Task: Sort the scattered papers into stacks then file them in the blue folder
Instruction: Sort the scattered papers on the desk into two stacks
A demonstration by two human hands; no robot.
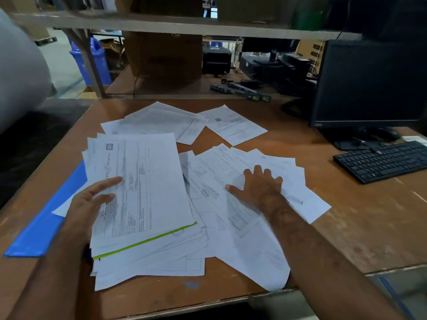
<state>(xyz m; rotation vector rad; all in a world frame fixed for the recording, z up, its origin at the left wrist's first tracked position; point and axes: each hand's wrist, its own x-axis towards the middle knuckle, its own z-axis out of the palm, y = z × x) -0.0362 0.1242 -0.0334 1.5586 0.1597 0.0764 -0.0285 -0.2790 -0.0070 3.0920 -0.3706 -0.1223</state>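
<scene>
— What are the hands doing?

— The left hand [92, 199] holds a gathered stack of papers [141, 188], thumb on top and the other fingers hidden under it, probably to keep the sheets squared while more are added. The right hand [258, 185] lies spread and flat on the loose sheets [233, 218] beside the stack, pressing them down, I'd guess to drag them together.

— And the blue folder?

— The blue folder [44, 225] lies flat on the tabletop [360, 215] at the left, partly under the stack, so it will need uncovering before filing.

— Anything left to collect?

— Yes, further papers [161, 122] lie scattered at the back, one sheet [233, 125] apart from them.

— What's in the way?

— A keyboard [383, 160] and a monitor [369, 82] crowd the right side, near the sheets' edge. A low shelf [184, 26] hangs over the far end.
</scene>
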